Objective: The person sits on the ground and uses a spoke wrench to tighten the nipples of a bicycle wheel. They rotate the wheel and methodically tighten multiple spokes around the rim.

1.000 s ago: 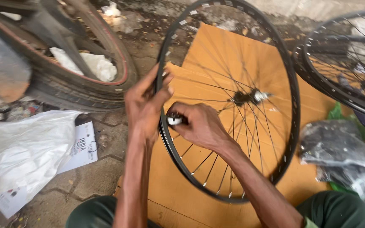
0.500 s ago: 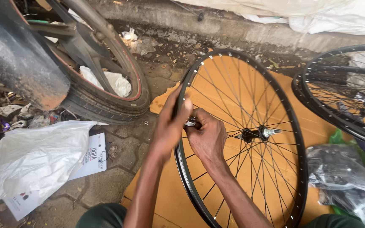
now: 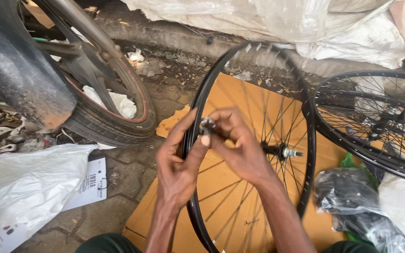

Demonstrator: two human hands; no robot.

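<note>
A black bicycle wheel rim (image 3: 308, 140) with thin spokes stands upright in front of me, its hub and axle (image 3: 284, 152) at the middle. My left hand (image 3: 180, 164) grips the rim's left side, thumb up. My right hand (image 3: 240, 145) reaches through beside it, and its fingers pinch a small silver metal tool (image 3: 207, 125) at the rim. Both hands meet at the rim's upper left. What the tool sits on is hidden by my fingers.
Orange cardboard (image 3: 230, 206) lies under the wheel on paving. A motorcycle tyre (image 3: 118, 117) and mudguard (image 3: 19, 75) stand at left. A second spoked wheel (image 3: 376, 126) lies right. White plastic bag (image 3: 29, 187) left, dark plastic bags (image 3: 352, 197) right, white sacks (image 3: 268, 23) behind.
The view has tilted and shifted, so the wheel now sits more central. Both hands have stayed together on the rim's left side, working the small silver tool.
</note>
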